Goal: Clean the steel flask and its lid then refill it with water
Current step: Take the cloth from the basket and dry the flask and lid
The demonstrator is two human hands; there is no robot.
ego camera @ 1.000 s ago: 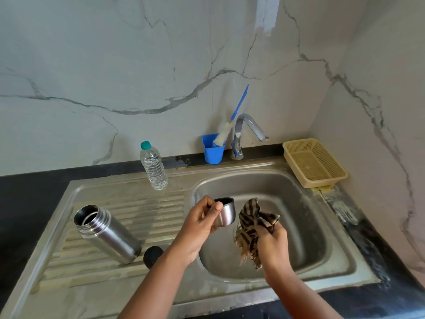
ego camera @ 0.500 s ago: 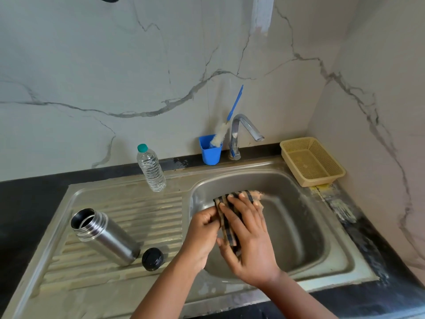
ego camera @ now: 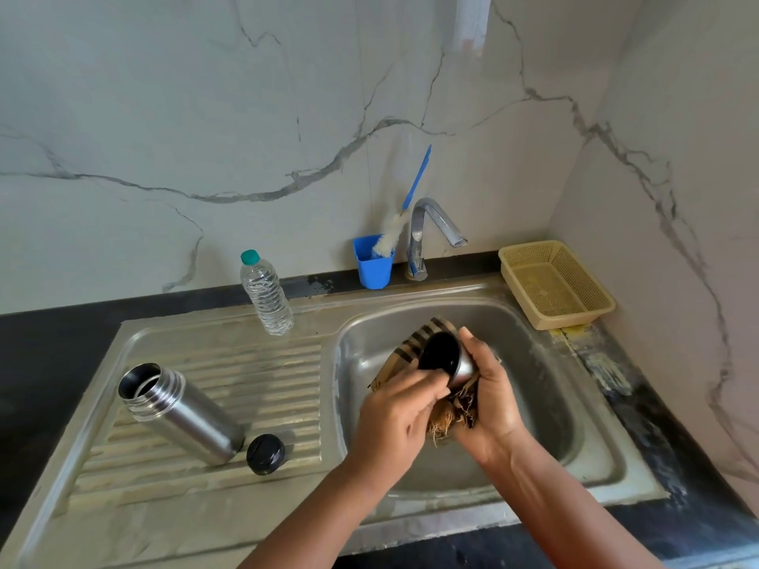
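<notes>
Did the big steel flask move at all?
No. The flask lies on the drainboard beside the black cap, same as before.

White marble-look walls (ego camera: 246,117) with grey veins meet in a corner at the far right. A black counter (ego camera: 49,342) runs along them, holding a steel sink (ego camera: 608,482) with a ribbed drainboard (ego camera: 246,384) on the left. A chrome tap (ego camera: 427,236) stands at the far rim. Soft, even light falls throughout.
</notes>
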